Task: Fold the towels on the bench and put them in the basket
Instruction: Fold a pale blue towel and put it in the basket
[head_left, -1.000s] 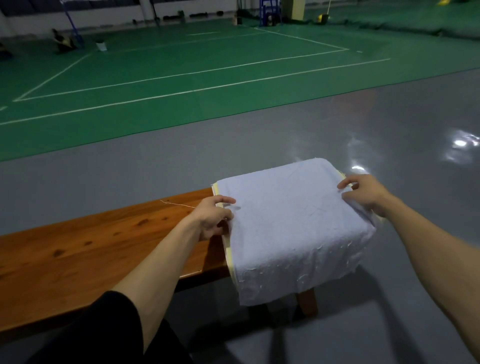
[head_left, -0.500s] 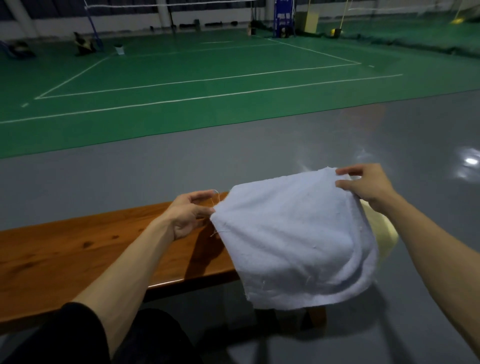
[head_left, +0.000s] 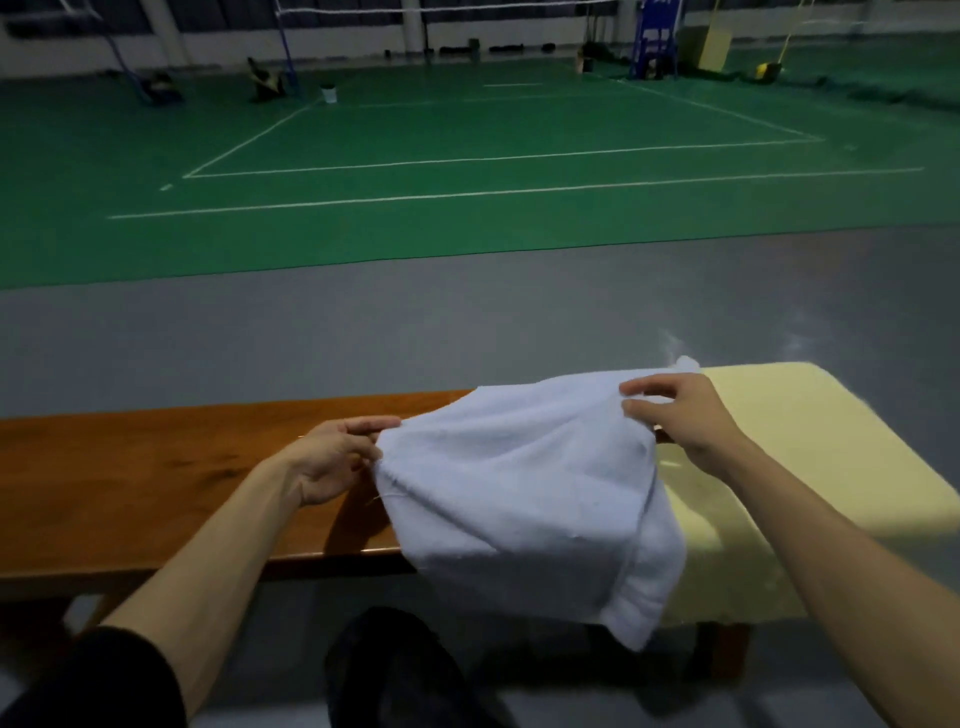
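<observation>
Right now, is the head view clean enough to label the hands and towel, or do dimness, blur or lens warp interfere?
Head view: dim, flat indoor light, corners darkened; the light blue towel, the left hand and the right hand are slightly soft, yet their pinches read; wide-angle warp bows the court lines; the towel shades the bench.

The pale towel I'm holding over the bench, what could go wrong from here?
1. The pale towel sags bunched between the left hand and right hand, each pinching only an edge, so the fold may come out crooked or a corner may slip.
2. Its lower corner hangs below the bench front edge and might brush the floor.
3. Setting it down could drag the yellow towel lying on the bench's right end.
</observation>
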